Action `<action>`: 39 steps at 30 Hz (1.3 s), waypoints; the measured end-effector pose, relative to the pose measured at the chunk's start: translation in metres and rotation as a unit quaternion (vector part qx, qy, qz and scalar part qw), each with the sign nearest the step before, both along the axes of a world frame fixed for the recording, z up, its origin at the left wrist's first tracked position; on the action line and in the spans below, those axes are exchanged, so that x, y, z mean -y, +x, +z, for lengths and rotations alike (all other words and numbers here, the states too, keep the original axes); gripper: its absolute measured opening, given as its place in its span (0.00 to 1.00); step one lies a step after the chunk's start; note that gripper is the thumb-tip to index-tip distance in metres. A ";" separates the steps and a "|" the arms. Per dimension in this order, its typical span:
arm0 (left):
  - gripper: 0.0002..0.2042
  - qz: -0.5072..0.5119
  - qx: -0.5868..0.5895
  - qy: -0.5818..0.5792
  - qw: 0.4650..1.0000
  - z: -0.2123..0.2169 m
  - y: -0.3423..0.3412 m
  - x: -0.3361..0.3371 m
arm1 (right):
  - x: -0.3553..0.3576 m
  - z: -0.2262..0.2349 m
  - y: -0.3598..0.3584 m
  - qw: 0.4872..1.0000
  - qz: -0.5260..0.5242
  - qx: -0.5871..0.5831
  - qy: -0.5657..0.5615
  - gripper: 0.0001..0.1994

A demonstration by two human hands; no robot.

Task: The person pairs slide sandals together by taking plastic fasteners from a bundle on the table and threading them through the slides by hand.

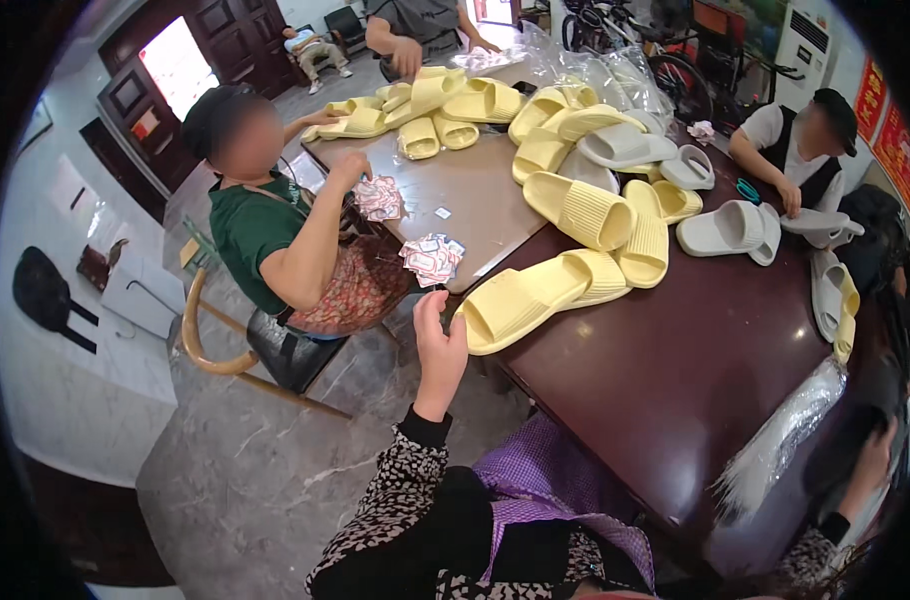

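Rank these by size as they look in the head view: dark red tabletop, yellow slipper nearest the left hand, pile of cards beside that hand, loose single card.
1. Dark red tabletop, by far
2. Yellow slipper
3. Pile of cards
4. Loose card

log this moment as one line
left hand: by yellow slipper, contact unclear | right hand: far right, grip unclear | dark table: grey slippers, clear plastic | beyond left hand: tag pile

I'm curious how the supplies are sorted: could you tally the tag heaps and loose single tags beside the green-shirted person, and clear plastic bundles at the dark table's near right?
Tag heaps (far heap, near heap): 2
Loose single tag: 1
Clear plastic bundle: 1
Total: 4
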State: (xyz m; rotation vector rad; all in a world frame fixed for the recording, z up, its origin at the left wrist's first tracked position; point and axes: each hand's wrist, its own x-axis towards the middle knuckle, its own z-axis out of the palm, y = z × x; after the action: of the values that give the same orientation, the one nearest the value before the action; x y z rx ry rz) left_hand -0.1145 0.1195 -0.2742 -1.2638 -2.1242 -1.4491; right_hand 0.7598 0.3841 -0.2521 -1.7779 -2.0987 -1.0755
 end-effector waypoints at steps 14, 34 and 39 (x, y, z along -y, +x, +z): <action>0.23 -0.177 0.626 0.127 0.749 -0.024 0.017 0.002 | 0.151 0.019 -0.364 0.749 0.061 -0.587 -0.300 0.18; 0.20 -0.249 0.597 -0.085 0.758 -0.030 0.085 -0.001 | 0.209 -0.015 -0.555 0.296 0.196 -0.830 -0.429 0.30; 0.20 -0.241 0.603 -0.088 0.755 -0.029 0.084 -0.011 | 0.220 -0.010 -0.519 0.333 0.202 -0.805 -0.447 0.29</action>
State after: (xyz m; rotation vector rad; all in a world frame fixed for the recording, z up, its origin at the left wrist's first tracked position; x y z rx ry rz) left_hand -0.0306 0.1309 -0.3033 -1.0467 -2.7812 -2.9451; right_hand 0.2407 0.1638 -0.2619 -0.9855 -1.1172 1.7584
